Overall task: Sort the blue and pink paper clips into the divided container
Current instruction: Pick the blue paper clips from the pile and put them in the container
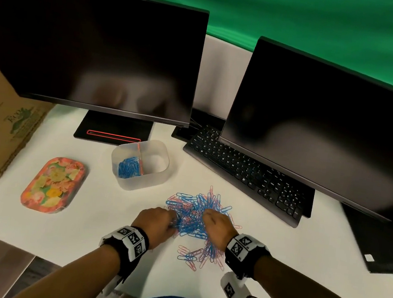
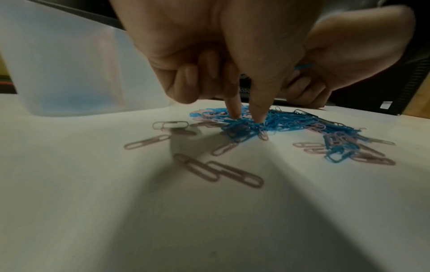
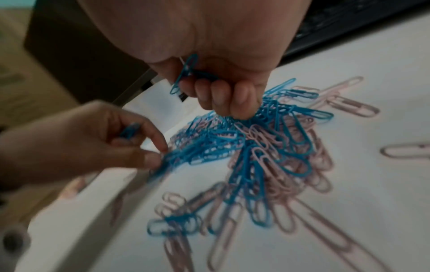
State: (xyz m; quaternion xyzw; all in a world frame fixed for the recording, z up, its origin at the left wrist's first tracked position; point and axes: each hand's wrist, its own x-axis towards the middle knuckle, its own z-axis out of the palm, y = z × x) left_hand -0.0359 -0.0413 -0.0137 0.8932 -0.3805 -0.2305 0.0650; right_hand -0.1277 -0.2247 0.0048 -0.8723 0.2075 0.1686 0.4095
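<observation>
Both hands [image 1: 158,220] [image 1: 216,221] curled, gripping blue clips [image 3: 184,73].

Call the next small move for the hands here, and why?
Probably carry the right hand to the divided container and drop its blue clips into the left compartment, which already holds blue ones. That hand's curled fingers grip several clips, while the left hand pinches at the mixed pile.

On the table [image 1: 72,220], the paper clip pile [image 1: 201,219] lies in front of the divided container [image 1: 139,164]. A tray [image 1: 54,184] sits left; the keyboard [image 1: 248,177] lies right, monitors [image 1: 91,48] behind.
</observation>
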